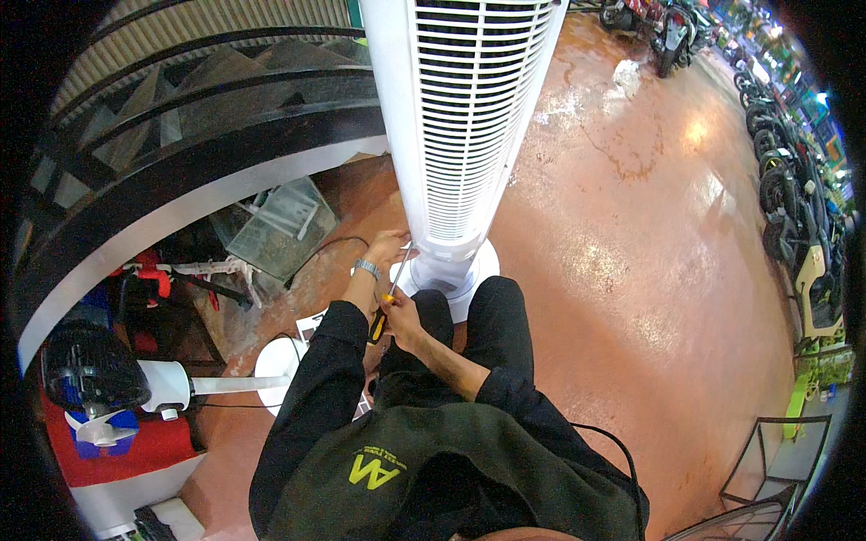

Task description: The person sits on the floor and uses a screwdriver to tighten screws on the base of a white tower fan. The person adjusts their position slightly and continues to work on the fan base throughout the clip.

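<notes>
A tall white tower fan (465, 126) with a slatted grille stands upright in front of me on a round white base (483, 261), between my knees. My right hand (402, 323) is closed round the yellow and black handle of a screwdriver (397, 275). Its thin shaft points up toward the fan's lower left edge. My left hand (391, 247), with a watch on the wrist, is at that same edge, its bent fingers close about the shaft's tip. What the fingers pinch there, and the screwdriver's tip, are too small to make out.
On the left lie a smaller white pedestal fan (167, 386) with a black motor and a clear panel (284, 230). Dark curved steps (225, 90) rise behind them. Motorcycles (785, 189) line the far right of the reddish floor (622, 298); a black metal frame (776, 464) stands at lower right.
</notes>
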`<state>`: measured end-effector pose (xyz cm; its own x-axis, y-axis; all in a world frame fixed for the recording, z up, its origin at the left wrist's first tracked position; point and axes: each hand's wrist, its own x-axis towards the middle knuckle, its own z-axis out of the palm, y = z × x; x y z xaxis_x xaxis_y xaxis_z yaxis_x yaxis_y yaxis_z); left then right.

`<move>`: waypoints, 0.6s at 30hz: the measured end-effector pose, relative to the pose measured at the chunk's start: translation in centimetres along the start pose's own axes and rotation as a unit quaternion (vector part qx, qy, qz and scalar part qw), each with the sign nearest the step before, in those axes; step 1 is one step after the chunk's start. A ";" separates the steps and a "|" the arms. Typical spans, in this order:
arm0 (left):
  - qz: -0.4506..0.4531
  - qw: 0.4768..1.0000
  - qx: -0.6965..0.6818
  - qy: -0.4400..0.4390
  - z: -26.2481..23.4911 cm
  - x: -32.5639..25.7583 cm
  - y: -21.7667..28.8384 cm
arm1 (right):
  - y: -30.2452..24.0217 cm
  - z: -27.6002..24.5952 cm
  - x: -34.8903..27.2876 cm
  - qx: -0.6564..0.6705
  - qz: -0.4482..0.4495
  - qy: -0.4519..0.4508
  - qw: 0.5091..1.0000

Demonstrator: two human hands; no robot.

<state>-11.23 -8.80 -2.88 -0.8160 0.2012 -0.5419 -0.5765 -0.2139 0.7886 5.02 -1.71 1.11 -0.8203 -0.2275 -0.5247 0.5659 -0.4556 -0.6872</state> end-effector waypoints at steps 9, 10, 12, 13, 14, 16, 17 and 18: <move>-0.034 0.991 -0.126 0.019 0.4 -0.1 0.4 | 1.0 -0.3 1.1 -0.001 -0.005 -0.043 0.999; -0.032 0.989 -0.145 0.025 0.6 -0.2 0.1 | 1.4 -0.5 1.3 -0.004 -0.009 -0.044 0.999; -0.041 0.985 -0.170 0.016 0.5 -0.3 0.0 | 2.0 -0.9 1.8 0.076 -0.012 -0.092 0.993; -0.047 0.981 -0.186 0.011 0.5 -0.3 -0.4 | 2.3 -1.3 1.9 0.113 -0.011 -0.112 0.987; -0.068 0.981 -0.181 0.012 0.3 -0.1 -0.6 | 2.6 -1.5 2.1 0.146 -0.002 -0.116 0.982; -0.113 0.979 -0.170 0.009 -0.1 0.8 -0.8 | 3.0 -2.1 2.6 0.195 0.010 -0.112 0.974; -0.098 0.984 -0.150 0.003 0.3 0.9 -1.1 | 3.1 -2.5 2.8 0.213 0.014 -0.104 0.971; -0.083 0.988 -0.130 -0.005 0.6 1.2 -1.2 | 3.1 -2.9 3.3 0.216 0.013 -0.090 0.972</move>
<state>-11.50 -7.70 -4.24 -0.7102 0.2628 -0.6531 -0.6942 -0.4157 0.5876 4.37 -1.39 -4.22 -0.8299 -0.3727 -0.4152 0.5303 -0.7583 -0.3791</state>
